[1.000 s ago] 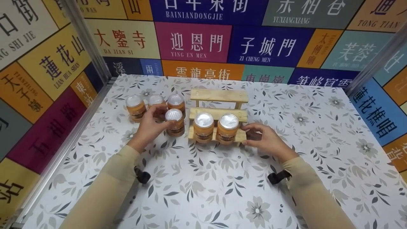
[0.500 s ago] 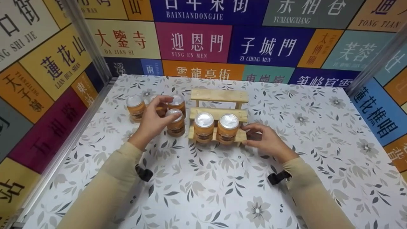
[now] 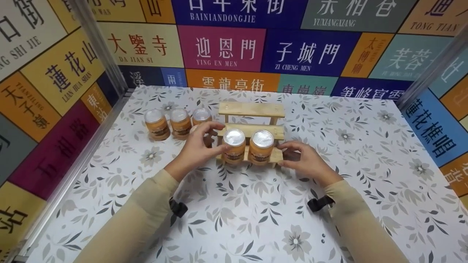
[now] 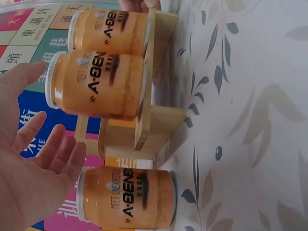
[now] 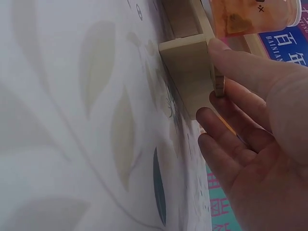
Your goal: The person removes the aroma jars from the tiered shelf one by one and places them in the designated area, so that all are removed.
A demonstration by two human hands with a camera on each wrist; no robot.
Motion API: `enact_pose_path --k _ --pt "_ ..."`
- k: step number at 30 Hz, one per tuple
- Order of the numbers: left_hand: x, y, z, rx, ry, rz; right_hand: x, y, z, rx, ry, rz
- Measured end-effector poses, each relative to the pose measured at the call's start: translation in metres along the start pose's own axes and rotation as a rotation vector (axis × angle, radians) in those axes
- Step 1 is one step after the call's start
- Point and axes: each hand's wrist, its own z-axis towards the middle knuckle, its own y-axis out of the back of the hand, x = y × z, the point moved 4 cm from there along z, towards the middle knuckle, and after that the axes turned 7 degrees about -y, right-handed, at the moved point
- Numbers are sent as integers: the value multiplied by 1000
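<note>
A stepped wooden rack [image 3: 252, 109] stands on the table. Two orange drink cans with silver lids, a left one [image 3: 234, 148] and a right one [image 3: 261, 149], are upright side by side on its lowest step. My left hand [image 3: 199, 149] is at the left can, fingers spread and loosely bent; the left wrist view shows a gap between thumb and can. Another can [image 4: 127, 197] stands on the table just left of the rack, mostly hidden by that hand in the head view. My right hand [image 3: 305, 160] pinches the right end of the lowest step [image 5: 218, 84] between thumb and fingers.
Three more orange cans stand in a row at the back left: a left one [image 3: 158, 126], a middle one [image 3: 180, 126] and a right one [image 3: 202, 115]. The table [image 3: 234, 226] has a leaf-patterned cover. Panels with lettering [image 3: 223, 47] rise behind it.
My left hand has moved right, away from the can left of the rack, to the left can on the lowest step. The right hand and the cans stay put.
</note>
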Motion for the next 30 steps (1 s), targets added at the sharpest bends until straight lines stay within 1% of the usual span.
enact_pose_path --k 4,7,18,24,30 --pt "1 -10 0 29 -12 -20 0 0 -1 -13 1 -22" --pt "3 -14 0 33 -7 -49 1 0 0 -10 10 -23" --pt "7 -23 1 -5 35 -95 -1 -1 0 -7 27 6" --pt "9 -26 1 -16 52 -85 -2 -2 0 -11 19 33" --pt "9 -29 2 -31 61 -87 -1 -1 -1 -9 24 34"
